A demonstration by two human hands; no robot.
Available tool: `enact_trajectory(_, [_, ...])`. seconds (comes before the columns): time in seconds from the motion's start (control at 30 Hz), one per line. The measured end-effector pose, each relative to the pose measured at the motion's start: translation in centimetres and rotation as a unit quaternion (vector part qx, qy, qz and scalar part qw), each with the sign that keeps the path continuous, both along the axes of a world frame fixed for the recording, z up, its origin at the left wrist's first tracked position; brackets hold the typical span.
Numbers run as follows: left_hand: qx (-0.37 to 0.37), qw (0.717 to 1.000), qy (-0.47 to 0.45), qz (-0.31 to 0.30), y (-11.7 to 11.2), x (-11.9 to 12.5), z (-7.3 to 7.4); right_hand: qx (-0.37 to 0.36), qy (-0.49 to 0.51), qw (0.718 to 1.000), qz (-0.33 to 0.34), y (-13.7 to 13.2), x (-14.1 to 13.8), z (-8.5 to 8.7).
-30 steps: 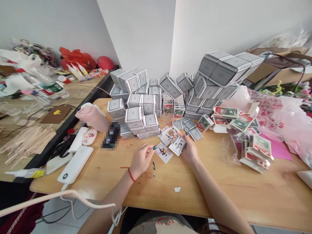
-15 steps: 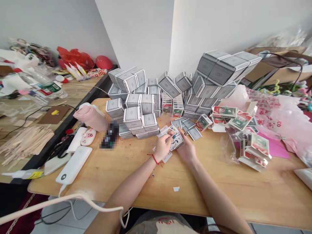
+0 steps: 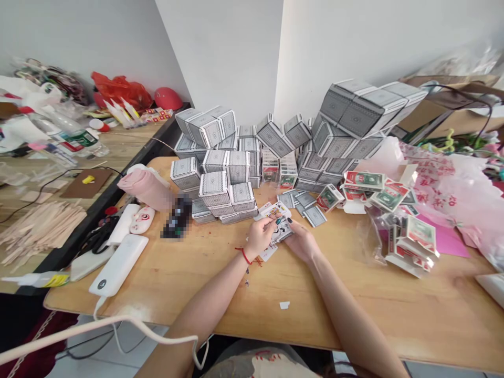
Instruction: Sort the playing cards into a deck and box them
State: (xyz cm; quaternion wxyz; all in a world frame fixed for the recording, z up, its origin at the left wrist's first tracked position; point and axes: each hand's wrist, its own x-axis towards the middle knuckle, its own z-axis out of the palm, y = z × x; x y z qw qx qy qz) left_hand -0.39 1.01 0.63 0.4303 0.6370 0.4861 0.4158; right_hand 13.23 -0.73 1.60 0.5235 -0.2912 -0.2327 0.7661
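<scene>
The cards (image 3: 282,230) lie between both hands, gripped along their right side by the right hand (image 3: 303,242) and just right of the left hand (image 3: 260,239), whose fingers bunch over them, pinching or not I cannot tell, their long axis partly hidden.

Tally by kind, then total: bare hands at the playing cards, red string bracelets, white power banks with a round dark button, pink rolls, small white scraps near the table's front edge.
Bare left hand and bare right hand: 2
Red string bracelet: 1
White rectangular power bank: 1
Soft-looking pink roll: 1
Small flat white scrap: 1
Total: 6
</scene>
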Motion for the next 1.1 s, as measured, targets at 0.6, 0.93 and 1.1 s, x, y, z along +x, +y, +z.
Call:
enact_trajectory(0.6, [0.007,0.998,-0.059,0.003,-0.1,-0.7,0.5,0.064,-0.217,0.972,-0.064,0.4,0.6,-1.5])
enact_trajectory(0.93, [-0.062,0.989,-0.121,-0.057,-0.1,-0.5,0.0,0.023,-0.170,0.983,-0.059,0.0,0.9,-1.0])
enact_trajectory(1.1, [-0.025,0.994,-0.085,-0.056,-0.3,-0.5,0.3,-0.028,-0.123,0.990,-0.069,-0.1,0.7,-1.1])
